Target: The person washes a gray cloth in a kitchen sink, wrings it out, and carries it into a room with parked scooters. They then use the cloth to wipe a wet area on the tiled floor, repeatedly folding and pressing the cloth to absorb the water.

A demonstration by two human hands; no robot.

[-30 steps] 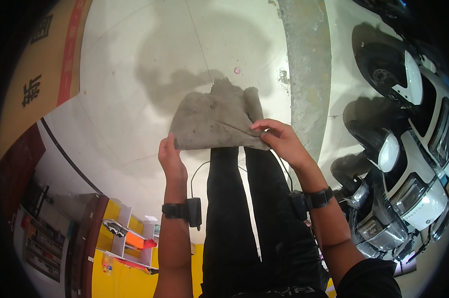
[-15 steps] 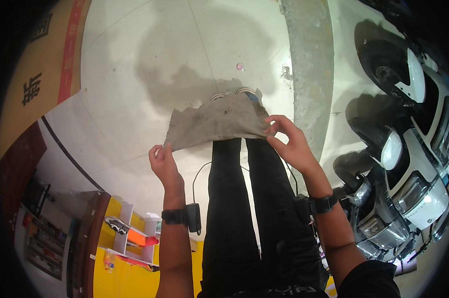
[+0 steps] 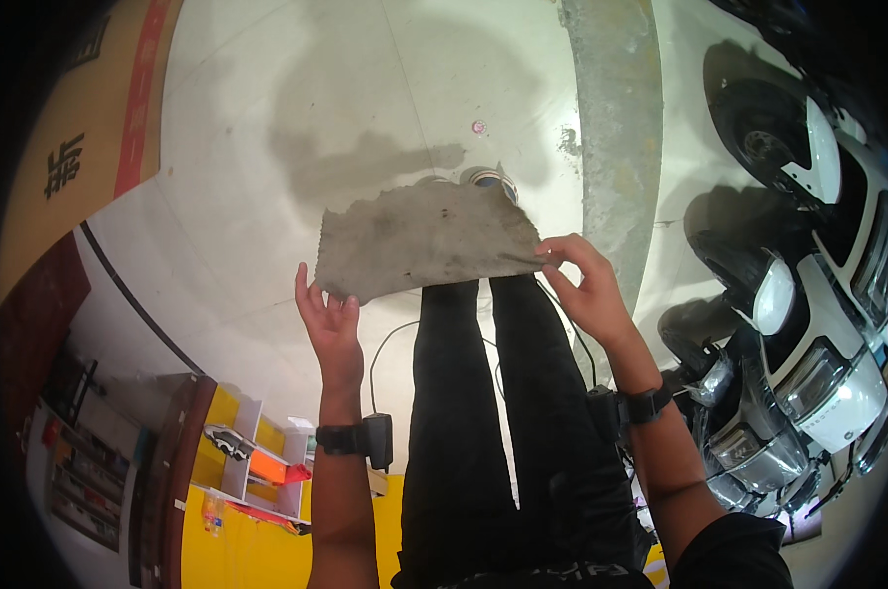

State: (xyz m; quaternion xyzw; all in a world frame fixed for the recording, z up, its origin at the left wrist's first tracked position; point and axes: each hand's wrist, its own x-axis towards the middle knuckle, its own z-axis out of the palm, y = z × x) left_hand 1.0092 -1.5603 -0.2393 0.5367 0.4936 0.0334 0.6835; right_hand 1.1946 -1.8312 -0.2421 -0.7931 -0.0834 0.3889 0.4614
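Note:
A worn grey-brown cloth (image 3: 424, 236) with ragged edges and a few dark spots is spread out above the floor in front of my legs. At its near left corner is my left hand (image 3: 330, 329), palm up; some fingertips grip the edge while one finger sticks out apart. Part of that grip is hidden by the cloth. My right hand (image 3: 583, 285) pinches the near right corner between thumb and fingers, where small creases gather. Beyond the far edge, part of my shoe (image 3: 493, 181) shows.
White vehicle parts and wheels (image 3: 758, 137) line the right side. At lower left stands a yellow cabinet (image 3: 238, 550) beside a shelf with orange items (image 3: 267, 467). A large cardboard box (image 3: 81, 128) is at upper left. A small pink round thing (image 3: 479, 127) lies on the floor.
The cloth has flattened and spread wider, its left side shifting slightly left. My left hand's fingers have opened out more. My right hand has moved slightly right, still pinching its corner.

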